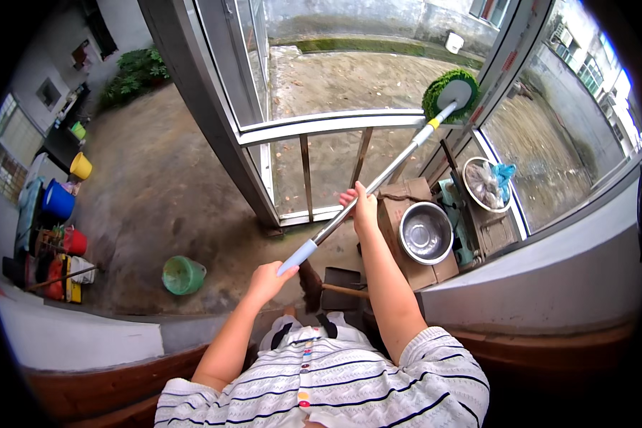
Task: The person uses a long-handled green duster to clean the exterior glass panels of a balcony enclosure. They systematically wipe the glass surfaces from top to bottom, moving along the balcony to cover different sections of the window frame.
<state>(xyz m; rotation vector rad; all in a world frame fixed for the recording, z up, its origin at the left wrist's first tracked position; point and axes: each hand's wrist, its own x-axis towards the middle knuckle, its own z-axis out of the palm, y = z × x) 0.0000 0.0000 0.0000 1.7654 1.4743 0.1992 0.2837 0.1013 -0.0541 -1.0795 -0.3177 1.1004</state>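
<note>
A long-handled mop [404, 153] slants up and away to the right, held in both hands. Its round head, with green fringe [433, 96] around a grey plate, is against or very near the window frame at the far right. My left hand [266, 282] is closed round the light-blue grip [298, 255] at the handle's lower end. Further up, my right hand [364, 206] wraps the metal shaft, its fingertips showing on the left side. The window frame [335, 125] with white rails and thin upright bars stands just beyond the shaft.
At right, a metal basin [426, 233] sits on a cardboard box [395, 207], beside a white bin [486, 184] with plastic bags. A broom [310, 285] and dustpan [342, 279] lie near my feet. A green bucket [183, 275] stands left; blue [58, 200] and yellow buckets [80, 165] line the far left.
</note>
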